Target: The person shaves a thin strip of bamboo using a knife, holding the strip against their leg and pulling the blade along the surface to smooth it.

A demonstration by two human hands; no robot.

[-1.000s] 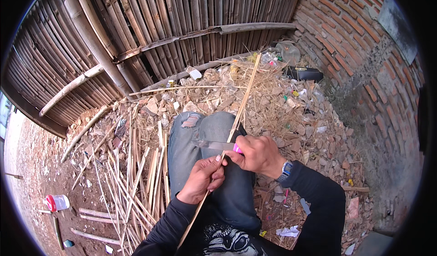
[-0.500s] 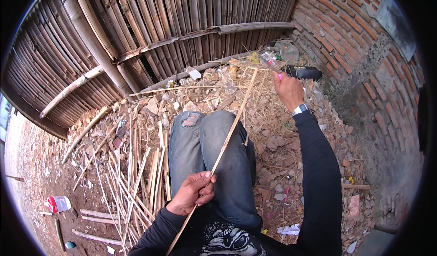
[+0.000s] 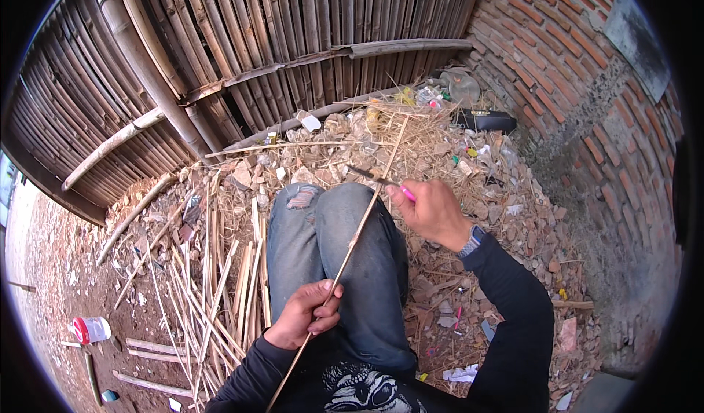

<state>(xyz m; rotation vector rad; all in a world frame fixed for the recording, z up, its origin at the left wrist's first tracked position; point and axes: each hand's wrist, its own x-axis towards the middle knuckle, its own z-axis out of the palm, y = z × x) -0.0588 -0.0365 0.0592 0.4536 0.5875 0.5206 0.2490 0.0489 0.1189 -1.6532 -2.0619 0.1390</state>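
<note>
Bamboo strip (image 3: 357, 228) diagonal, tip up-right

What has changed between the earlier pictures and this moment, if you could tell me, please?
The right hand, with its pink-handled knife, ran out along the bamboo strip to its far end half a second ago, and has now come back toward the knee, the blade against the strip again. The left hand has kept its grip on the strip over the lap. The split sticks on the ground lie unchanged.
</note>
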